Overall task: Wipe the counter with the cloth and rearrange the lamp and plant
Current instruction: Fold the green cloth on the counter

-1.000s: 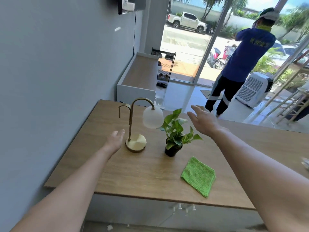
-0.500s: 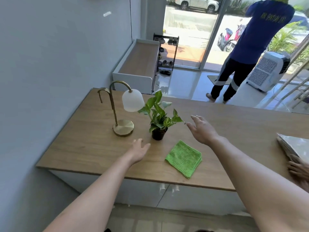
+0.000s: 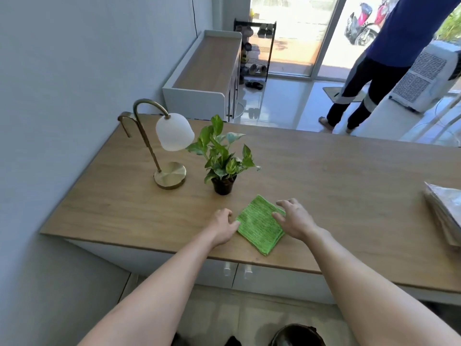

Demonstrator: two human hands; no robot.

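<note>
Both hands open: left hand [image 3: 223, 224], right hand [image 3: 294, 219] touching cloth [image 3: 259, 227].

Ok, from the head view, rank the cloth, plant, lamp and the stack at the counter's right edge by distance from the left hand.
From the left hand:
1. Cloth, touching its fingertips, just right.
2. Plant, just behind.
3. Lamp, behind and left.
4. Stack, far right.
</note>
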